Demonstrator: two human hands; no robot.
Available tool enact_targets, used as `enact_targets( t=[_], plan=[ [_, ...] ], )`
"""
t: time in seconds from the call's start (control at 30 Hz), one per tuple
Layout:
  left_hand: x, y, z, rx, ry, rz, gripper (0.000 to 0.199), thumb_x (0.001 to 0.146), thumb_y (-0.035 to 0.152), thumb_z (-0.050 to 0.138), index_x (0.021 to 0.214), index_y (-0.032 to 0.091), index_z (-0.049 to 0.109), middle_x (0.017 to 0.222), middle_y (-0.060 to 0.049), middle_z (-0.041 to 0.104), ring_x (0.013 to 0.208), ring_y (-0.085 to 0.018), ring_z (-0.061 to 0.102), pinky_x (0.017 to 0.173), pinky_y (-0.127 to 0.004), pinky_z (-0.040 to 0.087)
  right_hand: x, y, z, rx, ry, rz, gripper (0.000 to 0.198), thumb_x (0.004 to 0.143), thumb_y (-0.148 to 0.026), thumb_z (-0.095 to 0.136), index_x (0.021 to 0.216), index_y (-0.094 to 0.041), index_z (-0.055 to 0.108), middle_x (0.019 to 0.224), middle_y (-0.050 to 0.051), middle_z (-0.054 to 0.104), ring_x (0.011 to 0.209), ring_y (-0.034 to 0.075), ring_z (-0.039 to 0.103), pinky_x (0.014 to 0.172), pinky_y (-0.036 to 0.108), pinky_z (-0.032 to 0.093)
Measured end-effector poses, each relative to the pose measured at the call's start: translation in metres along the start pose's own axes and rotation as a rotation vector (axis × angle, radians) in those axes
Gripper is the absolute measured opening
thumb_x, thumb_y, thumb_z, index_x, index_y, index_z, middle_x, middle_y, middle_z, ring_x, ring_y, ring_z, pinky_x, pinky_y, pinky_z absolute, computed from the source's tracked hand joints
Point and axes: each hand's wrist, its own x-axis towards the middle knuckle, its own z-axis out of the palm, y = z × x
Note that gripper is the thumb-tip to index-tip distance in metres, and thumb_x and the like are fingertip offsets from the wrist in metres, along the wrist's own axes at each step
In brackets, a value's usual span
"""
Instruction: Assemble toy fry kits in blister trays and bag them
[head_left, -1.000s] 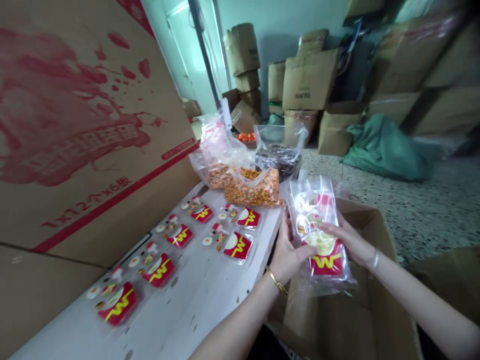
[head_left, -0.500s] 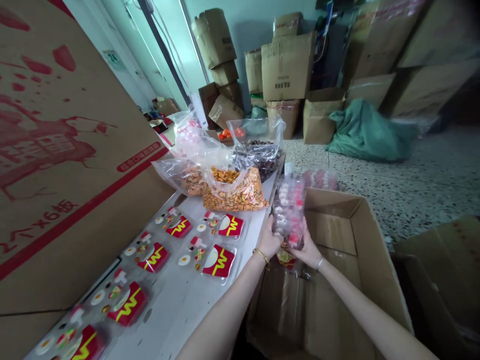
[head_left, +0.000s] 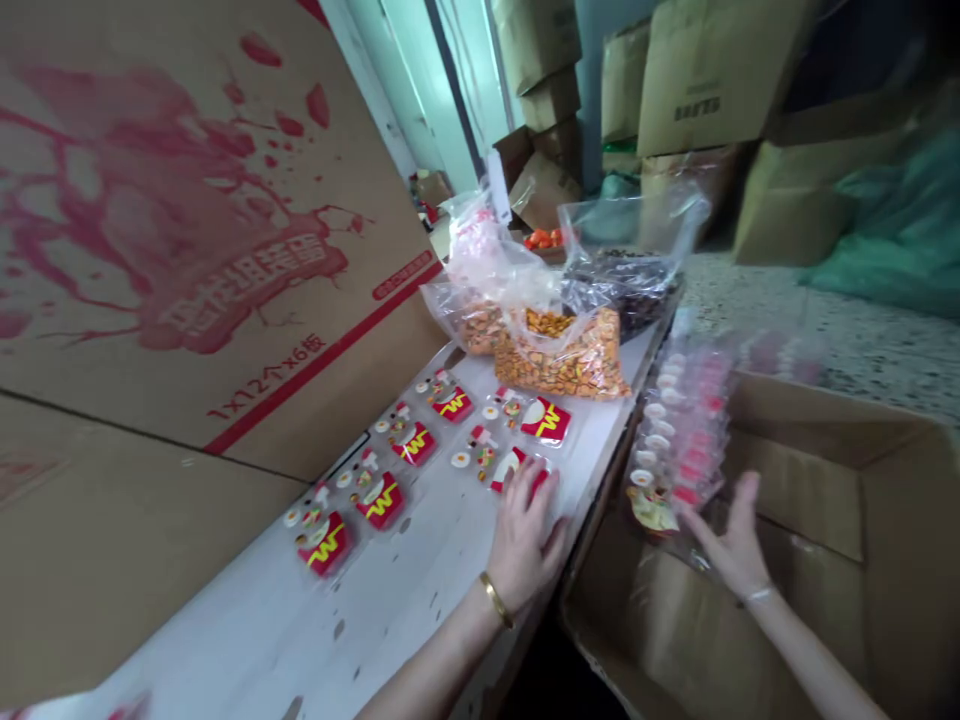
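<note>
On the white table, my left hand (head_left: pixel 525 540) reaches over a clear plastic pack (head_left: pixel 504 470) with a red-and-yellow fries-box piece and small food-shaped pieces. Its fingers lie on the pack, somewhat spread, and hide most of the red piece. My right hand (head_left: pixel 731 550) is open over the cardboard box (head_left: pixel 810 490), thumb and fingers apart. Its fingertips are at the near end of a row of similar clear packs (head_left: pixel 679 430), which lean together along the box's left side. Several more packs lie on the table, among them one with a fries-box piece (head_left: pixel 546 420).
Further along the table stand a bag of orange-brown pieces (head_left: pixel 559 360) and a bag of dark pieces (head_left: pixel 622 285). A big printed carton (head_left: pixel 300 330) walls off the table's left side. Stacked cartons (head_left: pixel 705 80) and a green sack (head_left: pixel 892 240) are behind.
My left hand has left the packs in the box and moved left onto a pack on the table. My right hand has loosened from the row. The view has swung left.
</note>
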Motion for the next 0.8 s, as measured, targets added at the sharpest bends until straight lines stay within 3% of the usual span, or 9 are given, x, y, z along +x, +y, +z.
enact_targets(
  t=[0.07,0.13,0.2,0.3,0.4,0.53,0.67,0.8],
  plan=[
    [-0.007,-0.01,-0.006,0.117,0.012,-0.079,0.04,0.084,0.029,0.055,0.122,0.02,0.05,0.13,-0.013,0.046,0.12,-0.028,0.041,0.104,-0.05,0.032,0.017,-0.03,-0.022,0.06,0.184,0.04,0.093,0.084,-0.046,0.052,0.148,-0.018,-0.009,0.154,0.017,0.005,0.138,0.041,0.015,0.106,0.059,0.025],
    [-0.009,-0.016,-0.004,0.198,-0.046,-0.122,0.032,0.08,0.034,0.06,0.108,0.019,0.056,0.116,-0.011,0.054,0.108,-0.028,0.047,0.098,-0.05,0.035,0.041,-0.073,-0.035,0.089,0.21,-0.081,0.073,0.085,-0.04,0.054,0.146,-0.024,0.018,0.146,0.015,0.03,0.132,0.038,0.031,0.107,0.055,0.028],
    [-0.009,-0.017,0.002,0.265,-0.111,-0.147,0.024,0.079,0.033,0.061,0.098,0.019,0.058,0.105,-0.01,0.058,0.102,-0.028,0.049,0.097,-0.051,0.034,0.065,-0.119,-0.034,0.125,0.049,-0.274,0.045,0.089,-0.035,0.048,0.133,-0.026,0.042,0.13,0.012,0.049,0.123,0.033,0.043,0.105,0.05,0.032],
    [-0.021,-0.016,0.006,0.328,-0.143,-0.198,0.011,0.08,0.024,0.057,0.09,0.019,0.059,0.097,-0.008,0.061,0.099,-0.027,0.05,0.098,-0.051,0.031,0.093,-0.169,-0.006,-0.046,-0.183,-0.51,0.031,0.09,-0.037,0.046,0.112,-0.02,0.057,0.114,0.013,0.058,0.111,0.03,0.049,0.098,0.044,0.036],
    [-0.057,-0.016,-0.009,0.331,-0.164,-0.22,0.008,0.082,0.023,0.055,0.088,0.021,0.058,0.095,-0.007,0.062,0.098,-0.025,0.05,0.1,-0.049,0.028,0.103,-0.19,0.027,-0.286,-0.29,-0.593,0.023,0.087,-0.035,0.051,0.097,-0.018,0.062,0.101,0.013,0.063,0.102,0.03,0.052,0.09,0.044,0.037],
    [-0.135,-0.015,-0.045,0.32,-0.222,-0.219,0.008,0.083,0.023,0.054,0.09,0.023,0.057,0.095,-0.004,0.062,0.098,-0.022,0.05,0.103,-0.047,0.024,0.089,-0.2,0.048,-0.326,-0.353,-0.657,0.015,0.084,-0.026,0.052,0.091,-0.017,0.061,0.089,0.013,0.067,0.094,0.031,0.055,0.083,0.043,0.037],
    [-0.215,-0.009,-0.081,0.357,-0.247,-0.307,0.01,0.087,0.025,0.049,0.086,0.022,0.058,0.091,-0.004,0.06,0.091,-0.019,0.049,0.1,-0.042,0.029,0.055,-0.217,0.051,-0.358,-0.455,-0.734,0.021,0.088,-0.028,0.048,0.099,-0.014,0.059,0.091,0.014,0.067,0.093,0.031,0.057,0.081,0.043,0.039],
    [-0.281,0.006,-0.107,0.317,-0.239,-0.413,0.017,0.09,0.027,0.045,0.093,0.024,0.062,0.103,-0.007,0.06,0.1,-0.02,0.049,0.095,-0.037,0.036,0.005,-0.241,0.052,-0.355,-0.535,-0.825,0.035,0.092,-0.035,0.039,0.109,-0.011,0.057,0.096,0.02,0.064,0.089,0.034,0.059,0.074,0.044,0.042]
  ],
)
